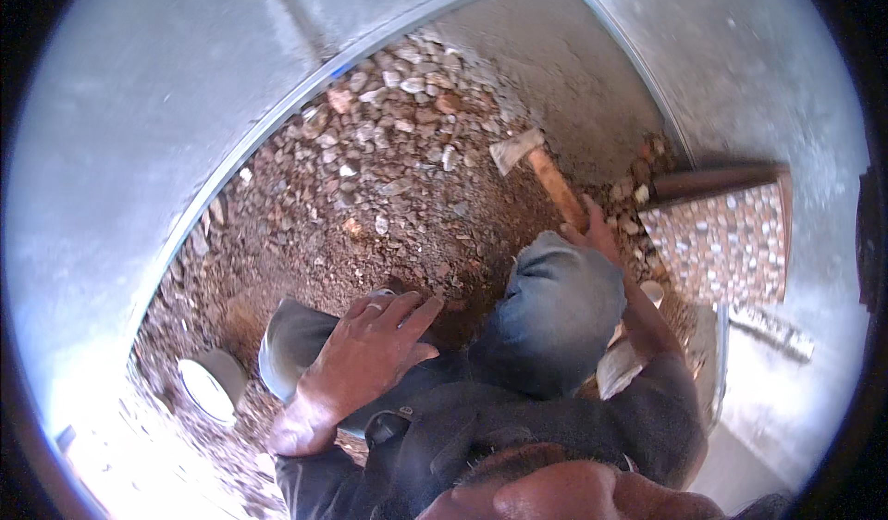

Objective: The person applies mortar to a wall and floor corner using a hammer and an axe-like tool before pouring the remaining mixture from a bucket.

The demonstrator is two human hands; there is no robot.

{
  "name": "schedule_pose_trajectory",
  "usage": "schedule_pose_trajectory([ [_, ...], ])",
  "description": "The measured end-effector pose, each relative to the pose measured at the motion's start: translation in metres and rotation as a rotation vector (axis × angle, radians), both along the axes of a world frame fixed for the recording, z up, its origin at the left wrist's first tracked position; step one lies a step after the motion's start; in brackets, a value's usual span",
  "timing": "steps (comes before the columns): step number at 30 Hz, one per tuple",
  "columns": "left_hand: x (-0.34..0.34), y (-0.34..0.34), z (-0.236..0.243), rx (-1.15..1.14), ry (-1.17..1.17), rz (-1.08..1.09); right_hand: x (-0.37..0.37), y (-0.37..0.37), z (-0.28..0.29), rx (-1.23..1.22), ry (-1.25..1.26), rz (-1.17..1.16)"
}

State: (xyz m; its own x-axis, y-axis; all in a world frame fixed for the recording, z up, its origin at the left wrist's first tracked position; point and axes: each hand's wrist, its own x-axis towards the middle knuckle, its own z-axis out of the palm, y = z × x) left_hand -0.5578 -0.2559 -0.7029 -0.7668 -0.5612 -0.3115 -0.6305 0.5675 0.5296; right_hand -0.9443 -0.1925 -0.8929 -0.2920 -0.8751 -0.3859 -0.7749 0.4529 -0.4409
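Note:
My right hand [597, 233] is wrapped round the lower end of a hatchet's wooden handle, beside my right knee. The hatchet [558, 187] points up and away to the left, with its pale metal head [516, 151] above the stony ground. Part of my grip is hidden behind the knee. My left hand [370, 335] is palm down by my left knee, its fingers stretched out and nothing in it. A ring shows on one finger. Broken stones and gravel [388, 168] cover the earth in front of me.
A white-rimmed bucket [211, 386] stands at the left. On the right leans a panel with a speckled, mosaic-like face [726, 242]. A pale cup-like thing [652, 292] is near my right arm. Smooth grey concrete [573, 67] lies at the far side, inside a metal edge [277, 113].

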Motion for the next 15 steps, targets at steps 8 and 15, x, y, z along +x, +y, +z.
schedule_pose_trajectory([
  [8,0.004,0.000,-0.006,-0.049,0.023,0.024,0.078,-0.184,0.031,-0.836,-0.422,0.047],
  [15,0.020,0.008,-0.013,-0.011,-0.045,0.139,0.077,-0.157,-0.092,-0.099,-0.017,0.341],
])
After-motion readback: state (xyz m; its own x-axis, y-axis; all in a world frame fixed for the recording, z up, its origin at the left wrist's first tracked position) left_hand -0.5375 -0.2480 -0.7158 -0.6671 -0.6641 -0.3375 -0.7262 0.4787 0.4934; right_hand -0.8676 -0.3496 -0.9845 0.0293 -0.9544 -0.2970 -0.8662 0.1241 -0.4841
